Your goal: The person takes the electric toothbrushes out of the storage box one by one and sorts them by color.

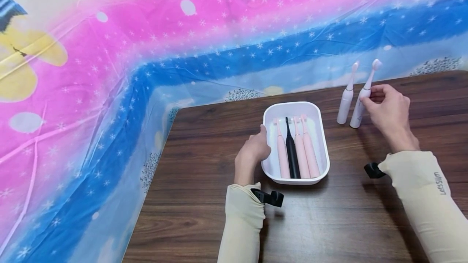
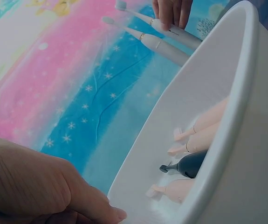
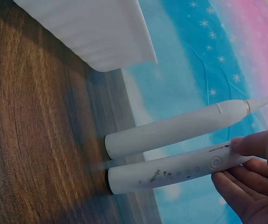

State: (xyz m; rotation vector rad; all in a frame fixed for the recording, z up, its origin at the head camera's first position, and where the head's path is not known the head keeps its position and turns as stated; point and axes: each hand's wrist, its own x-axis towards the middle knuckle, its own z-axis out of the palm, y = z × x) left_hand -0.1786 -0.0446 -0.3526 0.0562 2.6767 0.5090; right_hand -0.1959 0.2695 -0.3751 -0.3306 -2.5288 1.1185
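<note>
With its thumb and fingers, my right hand [image 1: 391,113] pinches a white electric toothbrush [image 1: 358,113] by the upper handle. That toothbrush stands upright on the table, its button and some marks showing in the right wrist view. Just left of it a second white electric toothbrush [image 1: 345,106] stands on its own. My left hand [image 1: 252,149] holds the left side of a white plastic bin [image 1: 326,149], thumb at the rim; its other fingers are partly hidden. Inside the bin lie a black electric toothbrush [image 1: 291,153] and three pink electric toothbrushes [image 1: 282,153], side by side, heads toward the back.
A dark wood-grain table [image 1: 190,173] carries everything. Behind and left of it hangs a pink and blue patterned cloth [image 1: 204,68], close to the table's back edge. Black wrist mounts [image 1: 268,198] sit on both sleeves.
</note>
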